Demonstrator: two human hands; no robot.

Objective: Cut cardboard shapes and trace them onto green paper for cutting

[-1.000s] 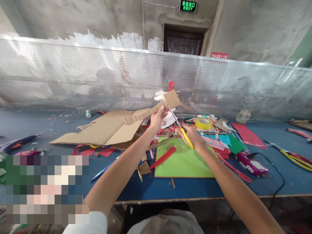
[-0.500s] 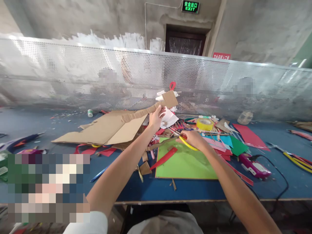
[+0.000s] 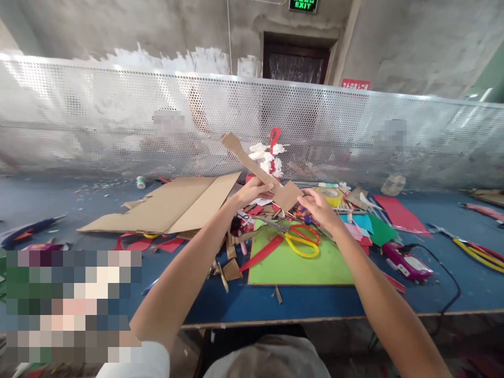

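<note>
pinching a cardboard cutout (image 3: 288, 196), left hand (image 3: 255, 192) and right hand (image 3: 318, 206) have fingers nearly closed.

Matt cardboard piece (image 3: 256, 168); smooth plastic scissor handles (image 3: 303, 254); shiny perforated metal screen (image 3: 228, 113); rough concrete wall (image 3: 185, 31)

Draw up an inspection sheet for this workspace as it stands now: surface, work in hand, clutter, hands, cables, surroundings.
Surface: blue table, with small scraps scattered on it.
Work in hand: cardboard piece, a long strip with a square end, raised above the table.
Clutter: scissors and red strip on green sheet; large cardboard sheet to the left; tape roll among mixed scraps.
Hands: left hand holds the strip near the square end; right hand is at the square's edge, grip unclear.
Cables: black cord from purple device.
Surroundings: perforated metal barrier; exit sign above.
</note>
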